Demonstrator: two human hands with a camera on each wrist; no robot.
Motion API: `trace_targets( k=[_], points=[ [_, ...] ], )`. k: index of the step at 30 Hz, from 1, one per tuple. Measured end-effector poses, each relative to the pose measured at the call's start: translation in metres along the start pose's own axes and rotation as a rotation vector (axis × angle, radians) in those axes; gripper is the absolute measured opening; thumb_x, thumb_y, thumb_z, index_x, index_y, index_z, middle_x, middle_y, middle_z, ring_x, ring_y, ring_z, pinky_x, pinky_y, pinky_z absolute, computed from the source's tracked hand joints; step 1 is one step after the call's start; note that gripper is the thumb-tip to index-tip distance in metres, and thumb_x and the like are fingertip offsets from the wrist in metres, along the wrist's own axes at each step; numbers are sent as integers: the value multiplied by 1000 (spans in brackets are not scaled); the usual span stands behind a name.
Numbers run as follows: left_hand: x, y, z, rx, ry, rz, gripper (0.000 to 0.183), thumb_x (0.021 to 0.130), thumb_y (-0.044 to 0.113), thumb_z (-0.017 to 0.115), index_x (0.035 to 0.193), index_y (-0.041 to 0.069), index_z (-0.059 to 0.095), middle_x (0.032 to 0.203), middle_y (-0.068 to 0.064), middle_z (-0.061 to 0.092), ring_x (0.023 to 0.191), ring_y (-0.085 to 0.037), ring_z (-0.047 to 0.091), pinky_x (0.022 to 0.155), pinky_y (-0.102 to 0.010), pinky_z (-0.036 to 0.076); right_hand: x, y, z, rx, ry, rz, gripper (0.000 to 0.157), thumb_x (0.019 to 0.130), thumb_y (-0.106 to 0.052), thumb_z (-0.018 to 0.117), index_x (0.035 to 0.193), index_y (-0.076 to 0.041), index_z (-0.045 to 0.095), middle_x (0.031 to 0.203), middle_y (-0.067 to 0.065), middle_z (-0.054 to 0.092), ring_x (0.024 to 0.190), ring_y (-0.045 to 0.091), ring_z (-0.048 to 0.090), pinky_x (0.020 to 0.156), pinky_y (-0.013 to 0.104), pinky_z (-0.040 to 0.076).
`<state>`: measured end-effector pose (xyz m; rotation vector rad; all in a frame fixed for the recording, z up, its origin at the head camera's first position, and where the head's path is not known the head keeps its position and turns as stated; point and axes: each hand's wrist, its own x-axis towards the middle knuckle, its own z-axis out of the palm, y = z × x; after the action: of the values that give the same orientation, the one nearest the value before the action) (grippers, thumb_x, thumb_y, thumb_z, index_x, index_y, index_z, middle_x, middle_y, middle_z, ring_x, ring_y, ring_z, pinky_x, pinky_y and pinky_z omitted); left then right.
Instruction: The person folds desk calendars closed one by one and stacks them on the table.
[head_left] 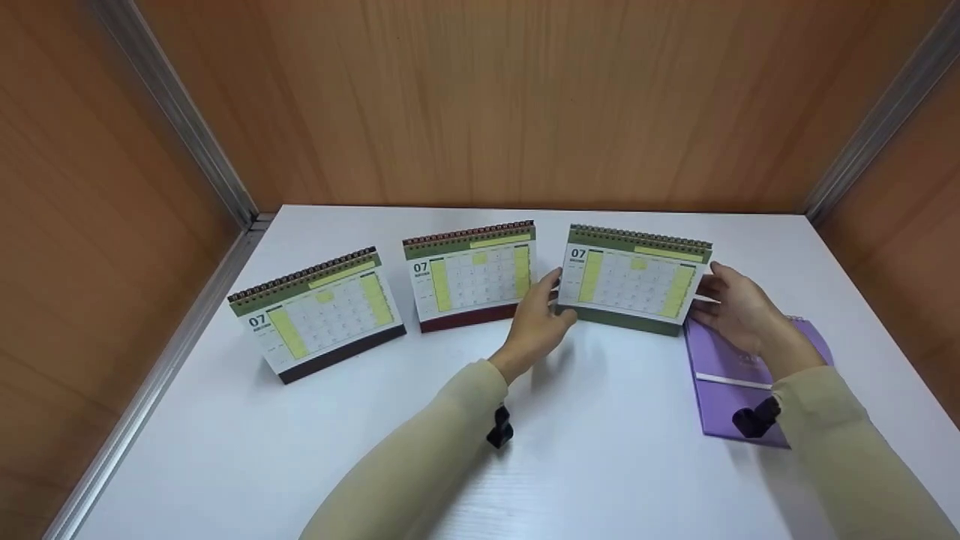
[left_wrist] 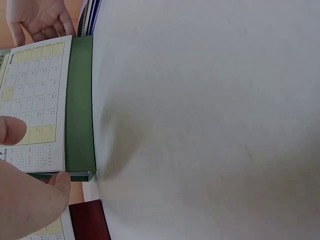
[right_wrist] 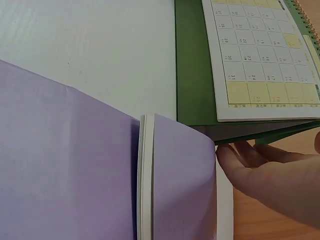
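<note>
A desk calendar (head_left: 634,281) with a green base (head_left: 619,321) stands tilted back on the table, its page marked 07. My left hand (head_left: 534,326) is at its left edge; in the left wrist view one fingertip (left_wrist: 14,130) overlaps the page and another is at the side edge. At the opposite edge, my right hand (head_left: 739,307) has its fingers (right_wrist: 237,162) right at the open side of the stand, loosely extended. Under the right hand and forearm lies a purple notebook (head_left: 724,409) with a pale band across it.
Left of the green calendar stand two similar ones: a calendar with a dark red base (head_left: 472,281) close by and a calendar with a black base (head_left: 319,315) further left, angled inward. Wooden panels (head_left: 480,105) enclose the white table (head_left: 247,457) at the back and sides.
</note>
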<state>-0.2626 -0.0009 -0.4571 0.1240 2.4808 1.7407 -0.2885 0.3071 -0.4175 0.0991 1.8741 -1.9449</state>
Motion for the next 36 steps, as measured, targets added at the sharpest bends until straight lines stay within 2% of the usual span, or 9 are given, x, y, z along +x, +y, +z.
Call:
trace_targets(
  k=[3, 6, 10, 14, 18, 22, 31, 34, 36],
  points=[
    [0, -1, 0, 9, -7, -2, 77, 99, 9, 66, 168, 18, 32, 165, -2, 44, 148, -20, 49, 121, -33, 41, 1, 1, 0, 14, 5, 6, 71, 114, -47, 10, 167, 0, 10, 156, 16, 30, 162, 43, 7, 133, 51, 10],
    [0, -1, 1, 10, -9, -6, 77, 99, 9, 66, 168, 19, 32, 165, -1, 43, 149, -20, 48, 122, -33, 40, 3, 1, 0, 36, 17, 8, 63, 114, -47, 11, 162, -7, 25, 149, 12, 36, 161, 42, 10, 133, 50, 11],
    [-1, -2, 0, 14, -7, -14, 78, 99, 9, 66, 168, 20, 32, 164, -1, 44, 149, -20, 47, 123, -35, 40, 5, 0, 0, 62, 23, 4, 48, 115, -45, 13, 144, -19, 41, 139, 4, 42, 155, 37, 22, 133, 49, 14],
    [-1, -2, 0, 22, -7, -15, 77, 99, 9, 67, 168, 21, 33, 163, 0, 45, 148, -20, 48, 123, -36, 39, 7, -2, 0, 63, 14, -13, 45, 115, -43, 12, 141, -24, 44, 138, 2, 43, 142, 29, 35, 132, 49, 17],
    [0, -1, 0, 33, -10, -17, 78, 99, 10, 67, 168, 21, 33, 165, 2, 45, 149, -18, 47, 123, -35, 38, 9, -5, 1, 61, 11, -30, 44, 116, -40, 11, 139, -23, 45, 136, 1, 44, 131, 21, 42, 127, 45, 27],
    [0, -2, -1, 37, -16, -8, 78, 99, 9, 67, 168, 21, 32, 166, 2, 43, 150, -18, 46, 124, -35, 37, 10, -6, 2, 43, 12, -40, 43, 116, -39, 12, 137, -23, 46, 134, 0, 45, 126, 18, 44, 116, 38, 37],
    [-2, -4, -2, 23, -29, 3, 78, 99, 11, 65, 169, 21, 31, 162, 1, 46, 149, -18, 46, 123, -33, 38, 8, -13, 1, -8, 19, -47, 45, 116, -41, 12, 136, -20, 46, 135, -1, 44, 127, 18, 44, 112, 34, 42],
    [-1, -4, -2, 16, -28, 5, 78, 99, 11, 65, 169, 21, 31, 162, 1, 46, 149, -18, 46, 124, -33, 37, 8, -17, 1, 20, 36, -33, 45, 116, -40, 14, 136, -16, 47, 133, 0, 44, 125, 18, 44, 113, 34, 41],
    [-1, -5, -3, 12, -27, 6, 78, 100, 10, 65, 169, 21, 31, 162, 1, 46, 149, -19, 46, 124, -34, 37, 8, -20, 0, 63, 52, -24, 44, 116, -39, 19, 131, -16, 52, 130, -1, 48, 123, 17, 46, 110, 33, 43]
  ],
)
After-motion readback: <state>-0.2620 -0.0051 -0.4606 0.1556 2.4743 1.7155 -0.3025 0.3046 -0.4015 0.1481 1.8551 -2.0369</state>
